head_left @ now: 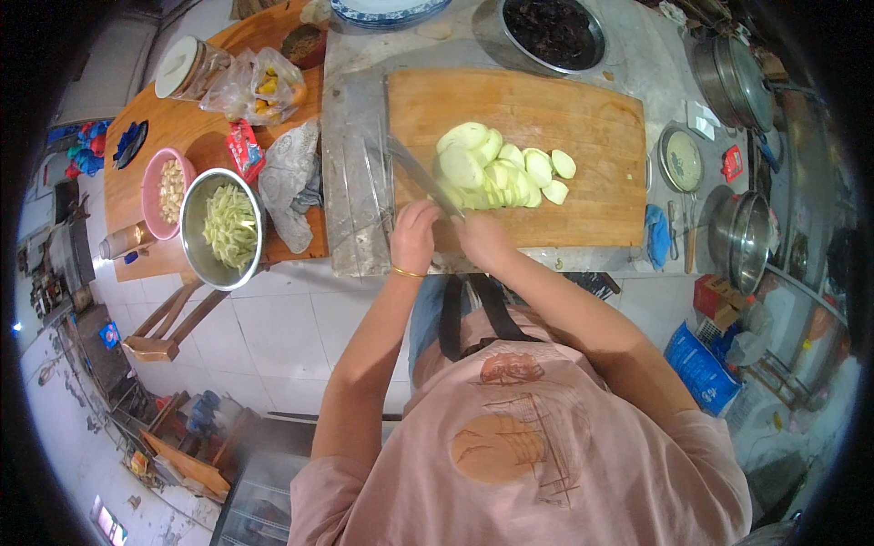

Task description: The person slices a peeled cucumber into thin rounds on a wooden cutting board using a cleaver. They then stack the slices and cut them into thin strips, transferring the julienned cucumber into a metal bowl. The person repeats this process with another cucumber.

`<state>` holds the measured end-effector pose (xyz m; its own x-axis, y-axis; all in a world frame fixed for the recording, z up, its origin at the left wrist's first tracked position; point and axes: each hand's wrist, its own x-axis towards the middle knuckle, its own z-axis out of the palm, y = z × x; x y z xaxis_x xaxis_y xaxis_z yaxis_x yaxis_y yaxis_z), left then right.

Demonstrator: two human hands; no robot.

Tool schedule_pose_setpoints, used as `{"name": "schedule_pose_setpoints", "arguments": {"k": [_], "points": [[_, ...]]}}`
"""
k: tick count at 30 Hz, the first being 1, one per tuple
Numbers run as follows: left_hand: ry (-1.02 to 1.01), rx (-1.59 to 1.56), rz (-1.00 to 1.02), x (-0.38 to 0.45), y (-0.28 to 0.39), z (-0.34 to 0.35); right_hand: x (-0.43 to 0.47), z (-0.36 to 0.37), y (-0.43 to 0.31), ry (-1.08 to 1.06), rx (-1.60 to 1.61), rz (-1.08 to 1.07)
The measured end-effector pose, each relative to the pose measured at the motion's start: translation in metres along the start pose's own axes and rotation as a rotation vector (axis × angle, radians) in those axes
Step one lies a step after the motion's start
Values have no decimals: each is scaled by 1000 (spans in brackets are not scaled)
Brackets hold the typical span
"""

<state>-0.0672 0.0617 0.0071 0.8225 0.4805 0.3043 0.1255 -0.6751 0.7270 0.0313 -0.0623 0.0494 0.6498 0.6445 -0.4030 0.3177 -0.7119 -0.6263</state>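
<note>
A wooden cutting board [587, 150] lies before me with overlapping pale green vegetable slices [505, 170] heaped near its middle. My right hand [481, 235] is closed around the handle end of a kitchen knife [423, 174], at the board's near edge. The blade points up and to the left, its far end beyond the board's left edge. My left hand [415, 228] is at the near left corner of the board, close beside the blade, its fingers bent; whether it touches the blade or holds something small cannot be told.
On the wooden table at left stand a steel bowl of cut green strips [256, 266], a pink bowl of pale pieces [150, 205] and a grey cloth [287, 184]. A bowl of dark food [553, 34] stands behind the board. Steel pots [748, 239] and a blue cloth [657, 235] are at right.
</note>
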Motion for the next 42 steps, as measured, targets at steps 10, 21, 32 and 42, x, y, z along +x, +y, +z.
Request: {"name": "schedule_pose_setpoints", "arguments": {"k": [10,21,32,42], "points": [[47,21,-12,-6,-2,3,-8,-18,-4,39,53,-77],[56,50,-8,-8,-6,7,-30,-48,-25,-125,-46,47],[62,56,-25,-5,-5,6,-54,-61,-13,-161,6,75],[43,5,-40,-6,-4,2,-29,-42,-12,-195,-16,32]]}}
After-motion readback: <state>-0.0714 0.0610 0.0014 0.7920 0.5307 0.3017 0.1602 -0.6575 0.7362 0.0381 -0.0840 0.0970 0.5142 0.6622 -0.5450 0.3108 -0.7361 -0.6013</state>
